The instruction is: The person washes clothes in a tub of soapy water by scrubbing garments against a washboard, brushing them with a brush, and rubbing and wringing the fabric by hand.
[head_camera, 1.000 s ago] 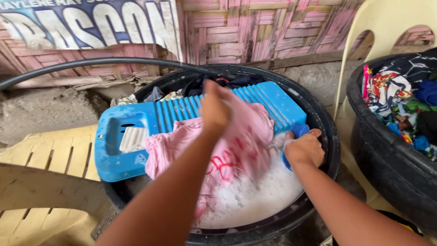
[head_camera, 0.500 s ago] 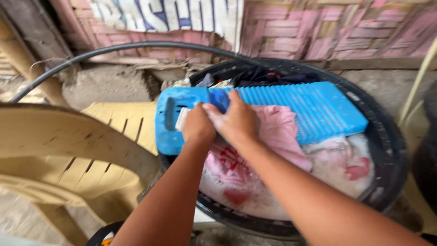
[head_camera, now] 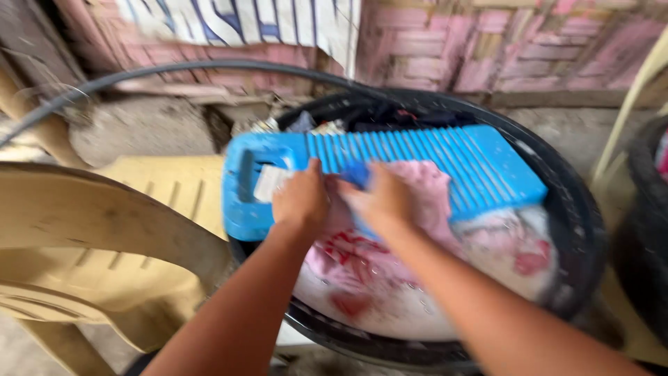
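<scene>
Both hands press down on a pink cloth (head_camera: 424, 184) that lies on a blue washboard (head_camera: 452, 167) across the top of a round black tub (head_camera: 557, 174). The left hand (head_camera: 300, 200) bunches the cloth near the board's left end, and the right hand (head_camera: 383, 198) sits just beside it, fingers closed on the cloth. Soapy water (head_camera: 445, 306) fills the near part of the tub, and a tan plastic chair (head_camera: 90, 230) stands to the left.

Setting: outdoors, daylight, even illumination. Rear wall (head_camera: 501, 52): woven slats, faded pink, with a white banner (head_camera: 250, 24) bearing blue lettering hung at upper left. Ground (head_camera: 139, 129): bare grey concrete along the wall base. A black hose (head_camera: 174, 69) arcs across it. Left foreground: beige plastic chair (head_camera: 90, 237), slatted seat. Right edge: pale chair leg (head_camera: 626, 104), blurred.
</scene>
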